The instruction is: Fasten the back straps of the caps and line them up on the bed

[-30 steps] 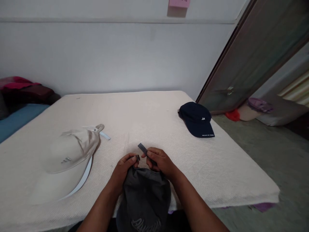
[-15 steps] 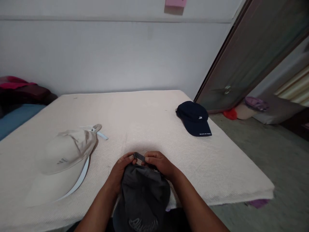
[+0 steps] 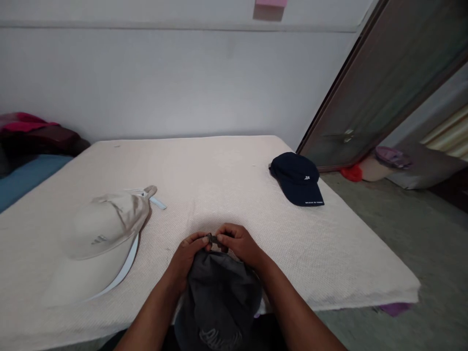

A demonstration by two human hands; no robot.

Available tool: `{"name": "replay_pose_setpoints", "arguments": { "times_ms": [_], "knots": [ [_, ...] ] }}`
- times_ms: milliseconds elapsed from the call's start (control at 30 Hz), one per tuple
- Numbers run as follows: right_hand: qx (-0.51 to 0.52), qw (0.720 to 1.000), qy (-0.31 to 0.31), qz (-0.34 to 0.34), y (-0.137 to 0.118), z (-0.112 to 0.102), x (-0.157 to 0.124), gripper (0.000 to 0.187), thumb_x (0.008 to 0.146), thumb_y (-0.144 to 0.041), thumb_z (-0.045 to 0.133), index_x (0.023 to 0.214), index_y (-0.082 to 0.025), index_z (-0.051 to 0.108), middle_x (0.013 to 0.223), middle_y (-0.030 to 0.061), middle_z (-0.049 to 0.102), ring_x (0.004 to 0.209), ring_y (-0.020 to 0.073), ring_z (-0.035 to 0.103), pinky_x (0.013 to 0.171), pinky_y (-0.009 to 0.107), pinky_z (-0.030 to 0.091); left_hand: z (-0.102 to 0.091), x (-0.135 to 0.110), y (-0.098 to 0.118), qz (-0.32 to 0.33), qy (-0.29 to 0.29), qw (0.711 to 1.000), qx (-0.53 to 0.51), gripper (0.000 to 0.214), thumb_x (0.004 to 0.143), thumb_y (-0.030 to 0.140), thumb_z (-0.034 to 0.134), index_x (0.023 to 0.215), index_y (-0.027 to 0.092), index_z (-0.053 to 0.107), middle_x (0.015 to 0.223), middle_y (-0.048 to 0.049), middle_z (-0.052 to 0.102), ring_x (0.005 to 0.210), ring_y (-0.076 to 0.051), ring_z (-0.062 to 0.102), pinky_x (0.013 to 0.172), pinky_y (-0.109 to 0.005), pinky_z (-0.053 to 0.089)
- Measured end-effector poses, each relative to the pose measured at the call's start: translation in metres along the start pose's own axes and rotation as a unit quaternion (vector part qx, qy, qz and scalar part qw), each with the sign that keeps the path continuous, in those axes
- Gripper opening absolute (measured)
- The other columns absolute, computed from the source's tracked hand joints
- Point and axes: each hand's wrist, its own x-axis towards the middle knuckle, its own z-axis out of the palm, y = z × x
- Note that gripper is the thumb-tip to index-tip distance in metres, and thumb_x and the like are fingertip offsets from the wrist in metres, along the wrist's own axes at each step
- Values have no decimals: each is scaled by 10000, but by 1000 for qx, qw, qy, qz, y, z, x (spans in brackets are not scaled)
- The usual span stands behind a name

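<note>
Gray cap (image 3: 223, 297) = landmark, nearest thing, between the forearms at the near edge of the white cover (image 3: 219, 170). Pale lettering (image 3: 220, 339) on its near side; whether it rests on the lap can't be told.

At the gray cap's far rim: left hand (image 3: 187, 256) pinches one end of the dark strap (image 3: 214, 239), thumb over fingers; right hand (image 3: 242, 245) pinches the other side of it. Both grips closed, fingertips nearly meeting. Buckle detail too small and dark, can't tell if threaded.

Risks, my judgement: strap end could slip out if the right pinch loosens, since little of it shows between the fingers. It could also twist or jam if the two ends are held at different angles. Gray cap could sag or swing, as only its far rim looks held.

Left of the gray cap, well apart: beige cap (image 3: 109, 222), brim toward the near side, loose pale strap end beyond. Right of and beyond the gray cap: navy cap (image 3: 294, 173), near the cover's edge. Farthest, beyond the gray cap: pale wall (image 3: 183, 83).
</note>
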Motion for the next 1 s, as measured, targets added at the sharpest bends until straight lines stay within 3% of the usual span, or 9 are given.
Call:
{"name": "replay_pose_setpoints", "arguments": {
  "times_ms": [167, 500, 1000],
  "knots": [
    [78, 996, 18, 26, 2, 0, 2, 157, 787, -294, 583, 710, -157, 590, 567, -29, 529, 500, 88, 452, 521, 233, 350, 0, -2, 3, -7, -35, 999, 18, 162, 746, 268, 648, 667, 146, 576, 539, 44, 527, 409, -59, 451, 398, -166, 338],
    [82, 995, -3, 57, 6, 4, 3, 176, 758, -317, 624, 718, -152, 576, 592, -31, 524, 515, 84, 451, 494, 213, 338, -1, 0, 0, -11, -46, 999, 22, 196, 759, 277, 621, 636, 144, 548, 533, 33, 522, 414, -63, 437, 406, -172, 326],
    [93, 994, -20, 48, 5, 3, 0, 142, 750, -286, 642, 765, -152, 597, 629, -20, 556, 521, 80, 456, 503, 216, 344, 3, -3, 2, -22, -50, 998, 14, 210, 755, 282, 634, 619, 143, 556, 498, 34, 526, 387, -58, 434, 401, -169, 319]
  ]
}}
